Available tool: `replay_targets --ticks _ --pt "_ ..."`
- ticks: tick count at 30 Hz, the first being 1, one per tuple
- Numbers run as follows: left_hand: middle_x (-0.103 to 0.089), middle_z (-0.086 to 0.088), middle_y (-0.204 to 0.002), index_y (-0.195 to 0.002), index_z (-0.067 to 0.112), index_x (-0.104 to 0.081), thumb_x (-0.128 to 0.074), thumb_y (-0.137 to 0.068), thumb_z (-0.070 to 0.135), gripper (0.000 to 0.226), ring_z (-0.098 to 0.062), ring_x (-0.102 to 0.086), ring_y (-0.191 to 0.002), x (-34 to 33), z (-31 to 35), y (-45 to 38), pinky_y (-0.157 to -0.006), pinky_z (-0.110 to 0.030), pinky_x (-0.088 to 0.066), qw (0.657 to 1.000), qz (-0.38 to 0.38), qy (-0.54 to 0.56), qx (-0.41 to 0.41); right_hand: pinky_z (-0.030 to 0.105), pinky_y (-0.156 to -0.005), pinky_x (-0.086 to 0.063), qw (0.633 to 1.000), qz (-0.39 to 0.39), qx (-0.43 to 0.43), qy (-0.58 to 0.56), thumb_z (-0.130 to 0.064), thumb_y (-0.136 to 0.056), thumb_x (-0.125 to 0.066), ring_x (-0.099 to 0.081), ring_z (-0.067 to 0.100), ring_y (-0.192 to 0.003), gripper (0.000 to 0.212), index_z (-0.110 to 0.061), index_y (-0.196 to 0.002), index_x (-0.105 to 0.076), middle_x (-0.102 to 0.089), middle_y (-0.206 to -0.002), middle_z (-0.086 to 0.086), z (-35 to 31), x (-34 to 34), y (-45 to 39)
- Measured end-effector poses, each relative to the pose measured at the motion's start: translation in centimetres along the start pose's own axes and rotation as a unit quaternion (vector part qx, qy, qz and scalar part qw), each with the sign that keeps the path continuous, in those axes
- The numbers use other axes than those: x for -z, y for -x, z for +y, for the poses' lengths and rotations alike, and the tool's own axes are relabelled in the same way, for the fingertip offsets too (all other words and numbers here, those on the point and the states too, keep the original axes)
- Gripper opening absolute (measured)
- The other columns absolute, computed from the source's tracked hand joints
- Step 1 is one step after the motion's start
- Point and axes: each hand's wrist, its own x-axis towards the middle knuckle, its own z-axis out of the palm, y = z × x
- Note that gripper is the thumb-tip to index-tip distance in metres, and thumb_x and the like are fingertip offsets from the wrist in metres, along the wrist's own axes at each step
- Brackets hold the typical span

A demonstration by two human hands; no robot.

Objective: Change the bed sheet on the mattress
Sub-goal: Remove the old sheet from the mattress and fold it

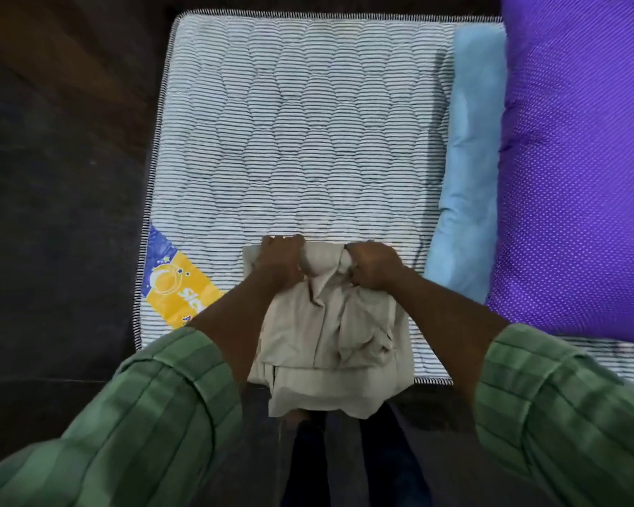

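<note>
A home bedroom: bare striped mattress (301, 122), blue pillow (469, 148), purple cushion (579, 159), dark floor (59, 177).

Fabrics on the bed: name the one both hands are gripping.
The beige sheet, bunched at the mattress's near edge. The light blue cloth and purple dotted cloth lie untouched on the right.

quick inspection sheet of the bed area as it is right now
surface: striped mattress bare, yellow and blue label at its near left corner
job's things: folded beige sheet on the near edge, partly overhanging
clutter: light blue pillow along the right side; purple dotted cushion beside it
hands: left hand and right hand both grip the sheet's far edge
cables: nothing seen
surroundings: dark floor on the left
</note>
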Motion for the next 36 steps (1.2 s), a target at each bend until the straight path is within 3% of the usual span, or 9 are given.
replay_targets --ticks 10,14,17,20,24,27,31,33,36 --pt "-0.068 -0.003 -0.106 -0.111 0.023 -0.058 -0.070 -0.070 0.023 0.043 -0.032 -0.062 -0.105 15.5 0.4 -2.5 -0.089 -0.046 -0.044 0.957 0.282 -0.028 0.061 0.047 -0.075 -0.047 0.941 0.322 0.015 0.105 -0.014 -0.071 -0.070 -0.066 0.039 -0.093 0.041 -0.017 -0.111 -0.057 -0.070 -0.098 0.013 -2.6 15.9 -1.5" --pt "-0.068 -0.004 -0.109 -0.119 0.026 -0.061 -0.074 -0.070 0.025 0.050 -0.031 -0.063 -0.104 14.5 0.7 -0.5 -0.089 -0.045 -0.045 0.963 0.263 -0.054 0.029 0.045 -0.086 -0.047 0.963 0.234 0.019 0.132 -0.052 -0.061 -0.083 -0.067 0.035 -0.095 0.075 -0.022 -0.123 -0.055 -0.071 -0.101 0.010 -1.4 15.6 -1.1" --pt "-0.060 -0.010 -0.109 -0.123 0.021 -0.058 -0.075 -0.069 0.029 0.056 -0.037 -0.060 -0.101 7.3 0.6 3.2 -0.087 -0.047 -0.041 0.968 0.227 -0.044 -0.098 0.047 -0.096 -0.044 0.974 0.126 0.013 0.186 -0.043 -0.074 -0.074 -0.067 0.031 -0.101 0.065 -0.028 -0.133 -0.050 -0.071 -0.104 0.004 -0.8 8.1 2.1" --pt "-0.052 -0.010 -0.134 -0.131 0.016 -0.058 -0.068 -0.080 0.040 0.057 -0.036 -0.051 -0.124 1.9 0.4 6.3 -0.100 -0.046 -0.037 0.975 0.046 -0.103 -0.192 0.046 -0.103 -0.041 0.983 -0.010 0.046 0.180 -0.034 -0.080 -0.069 -0.062 0.031 -0.116 0.056 -0.027 -0.134 -0.052 -0.067 -0.120 0.004 0.8 0.8 5.8" --pt "-0.064 -0.011 -0.115 -0.103 0.017 -0.072 -0.056 -0.084 0.037 0.031 -0.039 -0.062 -0.107 0.6 1.3 5.4 -0.086 -0.046 -0.048 0.983 0.072 -0.014 -0.168 0.041 -0.072 -0.050 0.968 0.201 0.095 0.113 -0.033 -0.080 -0.072 -0.068 0.036 -0.078 0.017 -0.017 -0.084 -0.068 -0.070 -0.081 0.011 1.1 -0.8 4.8" --pt "-0.064 -0.006 -0.096 -0.092 0.019 -0.071 -0.062 -0.080 0.029 0.017 -0.035 -0.063 -0.090 1.4 2.1 3.6 -0.074 -0.043 -0.051 0.978 0.164 0.113 -0.064 0.044 -0.082 -0.048 0.936 0.321 0.086 0.117 -0.034 -0.079 -0.078 -0.062 0.037 -0.100 0.036 -0.011 -0.104 -0.065 -0.066 -0.106 0.015 0.1 2.9 0.7" --pt "-0.073 -0.005 -0.098 -0.098 0.018 -0.074 -0.057 -0.091 0.038 0.027 -0.032 -0.069 -0.094 1.3 5.7 3.9 -0.078 -0.038 -0.055 0.966 0.132 0.182 0.125 0.055 -0.126 -0.008 0.984 0.120 0.038 0.129 -0.052 -0.073 -0.085 -0.017 0.031 -0.157 0.119 -0.018 -0.164 -0.015 -0.027 -0.167 0.009 -0.5 8.3 -5.8" --pt "-0.076 -0.012 -0.099 -0.100 0.010 -0.076 -0.052 -0.095 0.050 0.047 -0.035 -0.072 -0.096 -1.4 6.9 4.3 -0.082 -0.041 -0.057 0.911 0.093 0.280 0.289 0.062 -0.122 0.004 0.988 0.042 0.027 0.146 -0.058 -0.067 -0.086 -0.026 0.029 -0.154 0.128 -0.023 -0.164 -0.010 -0.036 -0.163 0.007 -0.7 8.7 -8.4" --pt "-0.075 -0.015 -0.108 -0.109 0.011 -0.070 -0.047 -0.076 0.085 0.084 -0.036 -0.074 -0.098 -6.5 8.1 4.6 -0.084 -0.047 -0.062 0.645 -0.020 0.648 0.404 0.051 -0.111 -0.039 0.993 -0.033 0.009 0.111 -0.044 -0.051 -0.093 -0.067 0.024 -0.109 0.086 -0.021 -0.128 -0.063 -0.072 -0.122 0.006 -1.9 9.0 -9.0"
